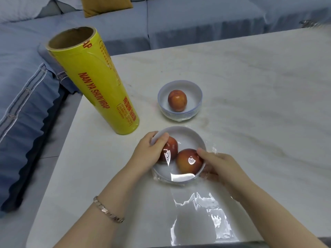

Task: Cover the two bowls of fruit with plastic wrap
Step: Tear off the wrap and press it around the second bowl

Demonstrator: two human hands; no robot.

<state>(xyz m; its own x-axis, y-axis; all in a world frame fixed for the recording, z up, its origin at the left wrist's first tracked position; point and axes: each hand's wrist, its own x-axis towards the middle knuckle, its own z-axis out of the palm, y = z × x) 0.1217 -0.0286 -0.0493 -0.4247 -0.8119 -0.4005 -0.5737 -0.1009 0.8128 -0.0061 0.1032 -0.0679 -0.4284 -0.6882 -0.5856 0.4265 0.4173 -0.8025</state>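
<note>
A white near bowl holds two red fruits under clear plastic wrap stretched over its top. My left hand grips the bowl's left rim, thumb over the film. My right hand grips the right rim, thumb on the film above the right fruit. A loose tail of wrap lies on the table toward me. Behind it, a smaller far bowl with one red fruit has film bunched at its base. The tall yellow wrap roll stands upright at the left.
The pale marble table has its left edge near the roll. A blue sofa with cushions runs along the left and back. A bracelet is on my left wrist.
</note>
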